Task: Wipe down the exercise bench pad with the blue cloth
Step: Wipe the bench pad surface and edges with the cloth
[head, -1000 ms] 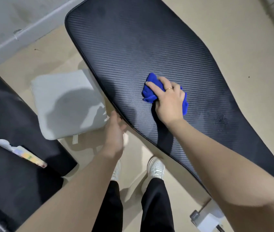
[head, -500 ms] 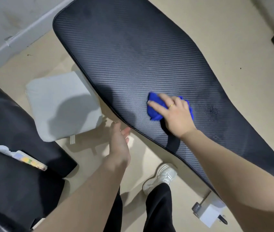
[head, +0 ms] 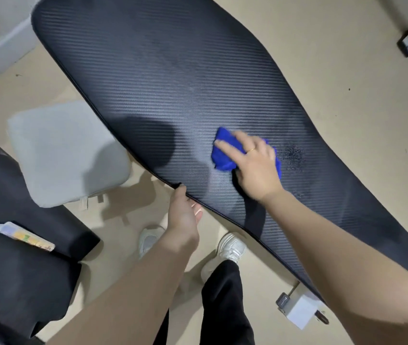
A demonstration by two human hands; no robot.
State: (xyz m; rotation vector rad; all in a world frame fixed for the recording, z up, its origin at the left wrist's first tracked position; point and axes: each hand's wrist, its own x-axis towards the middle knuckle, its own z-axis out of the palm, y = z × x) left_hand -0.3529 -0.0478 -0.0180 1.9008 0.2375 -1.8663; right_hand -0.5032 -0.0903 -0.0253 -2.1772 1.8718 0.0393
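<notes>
The right hand [head: 255,165] lies palm-down on a crumpled bright blue cloth [head: 225,155], fingers fairly straight and spread, a thin gold ring [head: 250,150] on one of them, pressing the cloth flat rather than clutching it. The cloth bunches out past the fingertips to the left and peeks from under the hand's far edge as well. It sits on the long black exercise bench pad [head: 173,70] with its ribbed carbon-weave vinyl, about midway along the pad's length and nearer the person's side than the far side. Just to the right of the cloth a patch of dark speckles [head: 293,156] marks the vinyl.

The left hand [head: 184,215] is at the pad's near edge, thumb tip touching the top rim and the fingers tucked beneath, so it grips the edge of the pad.

The pad's long axis runs on a diagonal, from a broad rounded end at the upper left, near the wall, down to the lower right, where it narrows and passes behind the right forearm. Below that end stands a white metal frame foot [head: 302,311] with a dark cap.

The floor [head: 347,83] is pale beige and smooth. A light grey square cushion [head: 65,155] lies on it just left of the pad. Further left are black padded shapes [head: 11,270] with a small colourful packet [head: 28,237] resting on them. The person's white trainers [head: 230,250] and black trousers [head: 225,307] show beneath the arms. A grey wall base [head: 1,43] runs along the upper left.
</notes>
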